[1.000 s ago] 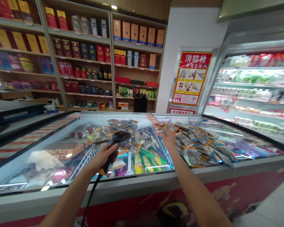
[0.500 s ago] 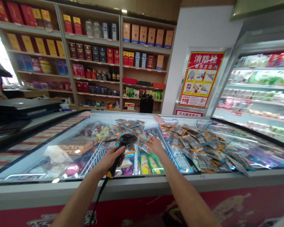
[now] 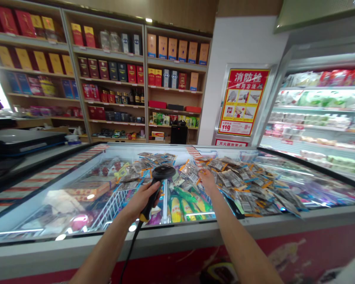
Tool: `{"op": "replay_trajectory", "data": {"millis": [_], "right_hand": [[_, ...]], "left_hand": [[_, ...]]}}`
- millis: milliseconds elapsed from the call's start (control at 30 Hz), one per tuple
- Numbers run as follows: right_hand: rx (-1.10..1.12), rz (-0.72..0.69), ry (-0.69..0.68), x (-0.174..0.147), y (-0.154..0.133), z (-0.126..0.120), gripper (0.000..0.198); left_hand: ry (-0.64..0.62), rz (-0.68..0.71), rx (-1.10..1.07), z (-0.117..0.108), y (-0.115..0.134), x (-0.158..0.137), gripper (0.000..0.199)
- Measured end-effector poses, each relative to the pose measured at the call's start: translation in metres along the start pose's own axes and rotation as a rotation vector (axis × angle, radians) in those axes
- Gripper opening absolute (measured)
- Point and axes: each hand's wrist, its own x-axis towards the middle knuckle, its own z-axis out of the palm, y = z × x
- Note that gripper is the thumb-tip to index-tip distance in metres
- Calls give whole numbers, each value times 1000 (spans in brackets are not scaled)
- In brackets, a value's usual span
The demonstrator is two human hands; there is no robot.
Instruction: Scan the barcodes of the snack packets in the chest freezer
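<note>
My left hand [image 3: 142, 197] grips the handle of a black barcode scanner [image 3: 162, 173] with a yellow band and a black cord hanging down. The scanner head points over the glass lid [image 3: 47, 197] of a chest freezer. My right hand [image 3: 207, 178] reaches out over the lid and holds up a small snack packet [image 3: 191, 170] at the edge of a big heap of similar packets [image 3: 248, 185] with orange and blue edges. A second heap of packets [image 3: 148, 163] lies left of the scanner.
The freezer's grey front rim [image 3: 177, 232] runs across in front of me. Wooden shelves of boxed goods [image 3: 112, 71] fill the back wall. A red fire-hydrant sign [image 3: 241, 101] hangs at right of them. An open chiller [image 3: 322, 114] stands at right. A black counter device [image 3: 20, 140] sits at left.
My right hand went from the right heap toward the scanner, then back to the heap's edge, now lifting a packet. The scanner hand stayed nearly still.
</note>
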Motion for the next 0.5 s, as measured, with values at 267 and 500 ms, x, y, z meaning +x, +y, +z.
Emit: {"op": "replay_trajectory", "data": {"millis": [267, 500], "right_hand": [[-43, -7, 48, 1, -2, -4, 17], [-78, -44, 22, 10, -1, -6, 22]], "left_hand": [[-28, 28, -20, 8, 5, 3, 31], [-90, -9, -68, 10, -1, 8, 29]]}}
